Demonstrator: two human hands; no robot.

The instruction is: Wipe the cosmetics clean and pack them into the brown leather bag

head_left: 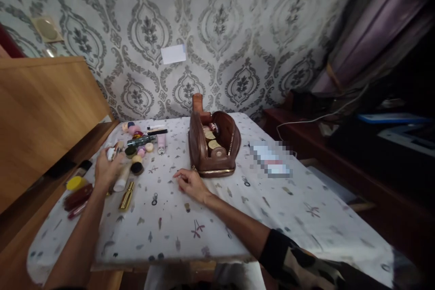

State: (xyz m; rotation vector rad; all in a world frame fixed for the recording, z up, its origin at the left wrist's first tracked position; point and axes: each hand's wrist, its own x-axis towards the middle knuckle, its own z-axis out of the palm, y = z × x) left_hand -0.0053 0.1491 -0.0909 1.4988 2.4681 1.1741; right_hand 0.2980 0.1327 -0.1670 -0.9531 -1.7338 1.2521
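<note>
A brown leather bag (212,145) stands unzipped near the middle of the table, with round gold-topped items (214,145) inside. My left hand (106,167) is among the cosmetics on the left, its fingers closed round a small item with a white part (110,153) that I cannot fully make out. Beside that hand lie a white tube (121,178) and a gold bottle (127,196). My right hand (190,184) hovers or rests just in front of the bag, fingers loosely curled and apart, holding nothing visible.
Small jars, a pink tube (161,143) and a dark clear bottle (141,140) lie at the back left. A yellow-lidded jar (76,183) is near the left edge. A blurred flat item (272,159) lies right of the bag. Wooden furniture (50,118) borders the left side.
</note>
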